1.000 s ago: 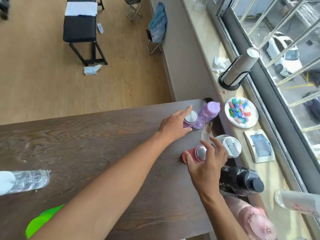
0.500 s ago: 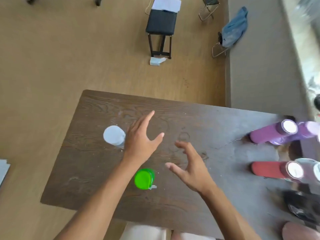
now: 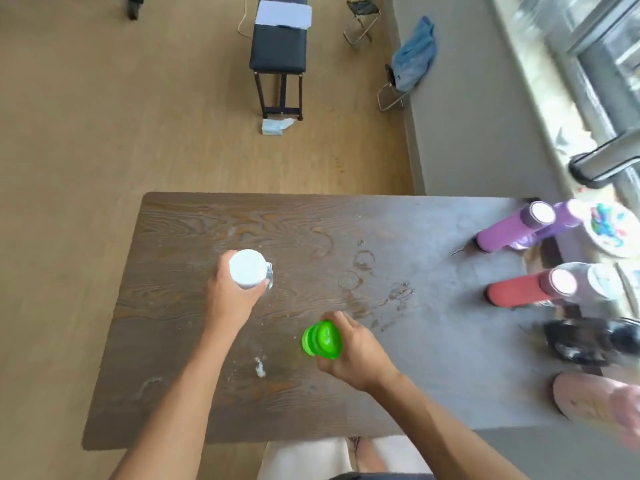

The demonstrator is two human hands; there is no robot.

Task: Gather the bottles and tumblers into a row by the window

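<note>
Left hand (image 3: 230, 299) grips the white-capped clear bottle (image 3: 248, 268), frame centre-left. Right hand (image 3: 356, 351) clasps the green-lidded bottle (image 3: 322, 340), evidently for carrying to the window-side row

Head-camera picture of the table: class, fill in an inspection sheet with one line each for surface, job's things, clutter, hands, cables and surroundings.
Surface: dark wood-grain table, with ring marks and white specks.
Job's things: white-capped clear bottle and green-lidded bottle mid-table; purple tumbler, red tumbler, black bottle and pink bottle at the window end.
Clutter: plate of coloured bits on the sill.
Hands: left hand grips the white-capped bottle; right hand grips the green-lidded one.
Cables: white cord on the floor by the bench.
Surroundings: black bench, folding stool, blue cloth.
</note>
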